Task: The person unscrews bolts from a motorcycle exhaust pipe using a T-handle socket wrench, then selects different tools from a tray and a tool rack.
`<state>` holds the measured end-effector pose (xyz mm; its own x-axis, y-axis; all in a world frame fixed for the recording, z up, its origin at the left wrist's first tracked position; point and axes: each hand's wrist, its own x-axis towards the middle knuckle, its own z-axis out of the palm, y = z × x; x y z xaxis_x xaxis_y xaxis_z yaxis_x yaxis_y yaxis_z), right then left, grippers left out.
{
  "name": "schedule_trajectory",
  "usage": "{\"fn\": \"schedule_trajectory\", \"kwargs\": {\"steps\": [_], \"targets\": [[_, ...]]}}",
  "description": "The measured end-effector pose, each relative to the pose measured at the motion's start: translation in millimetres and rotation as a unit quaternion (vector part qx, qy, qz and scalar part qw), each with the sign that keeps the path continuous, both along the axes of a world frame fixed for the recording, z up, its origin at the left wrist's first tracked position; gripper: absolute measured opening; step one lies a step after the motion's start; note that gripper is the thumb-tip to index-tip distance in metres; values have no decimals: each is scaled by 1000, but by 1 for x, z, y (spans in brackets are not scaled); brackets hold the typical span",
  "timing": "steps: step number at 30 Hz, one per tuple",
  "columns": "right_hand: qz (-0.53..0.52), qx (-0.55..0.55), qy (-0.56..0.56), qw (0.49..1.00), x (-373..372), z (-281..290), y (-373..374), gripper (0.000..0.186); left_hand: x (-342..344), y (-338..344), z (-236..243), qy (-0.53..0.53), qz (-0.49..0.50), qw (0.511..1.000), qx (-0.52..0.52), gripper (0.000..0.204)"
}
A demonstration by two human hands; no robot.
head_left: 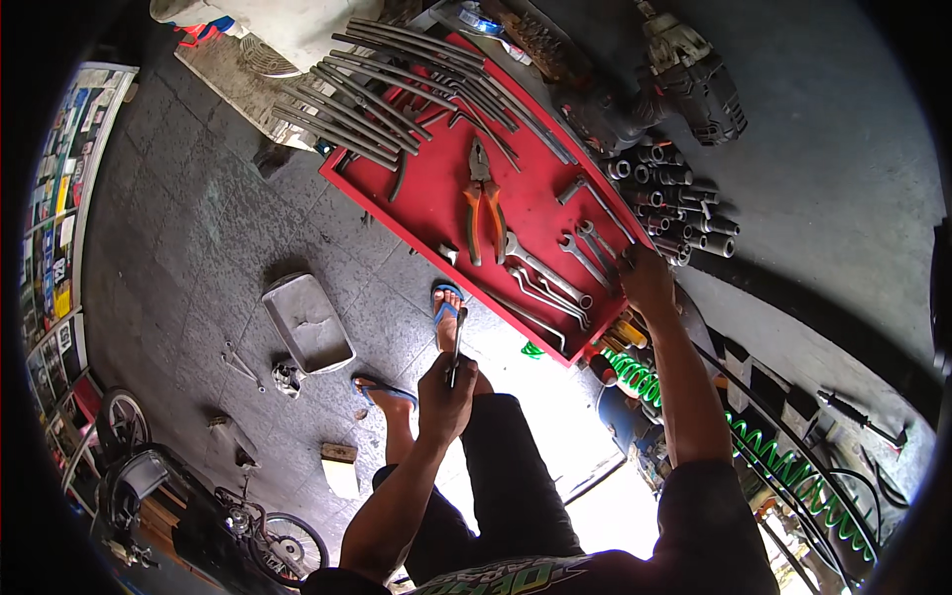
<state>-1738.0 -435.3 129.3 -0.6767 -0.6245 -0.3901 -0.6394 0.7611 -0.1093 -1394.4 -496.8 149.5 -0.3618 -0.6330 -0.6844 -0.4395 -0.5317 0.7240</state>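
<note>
My left hand is closed round a slim metal tool that points up from the fist; its exact kind does not show. My right hand is at the right end of a red tray, beside the open-end wrenches. Its fingers point down and are mostly hidden, so whether they grip anything is unclear. Combination pliers with orange and black handles lie mid-tray. Nearer the front edge are a large combination wrench and bent ring spanners. A T-shaped socket wrench rests towards the back.
Many metal rods overhang the tray's far left. Dark sockets and an impact wrench sit behind it. A green coiled hose hangs at right. On the floor are a grey basin, metal parts and my sandalled feet.
</note>
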Motion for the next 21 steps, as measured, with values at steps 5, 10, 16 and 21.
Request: {"fn": "schedule_trajectory", "kwargs": {"steps": [5,10,16,21], "targets": [[30,78,39,996,0,5,-4,25,6,4,-5,-6,10,1000,-6,19],[37,16,-75,996,-15,11,-8,22,10,11,-15,22,31,999,25,20],[66,-80,-113,988,-8,1,-17,19,7,14,-15,28,27,999,29,21],[107,-14,32,994,8,0,-11,27,1,24,-18,140,126,974,129,22]]}}
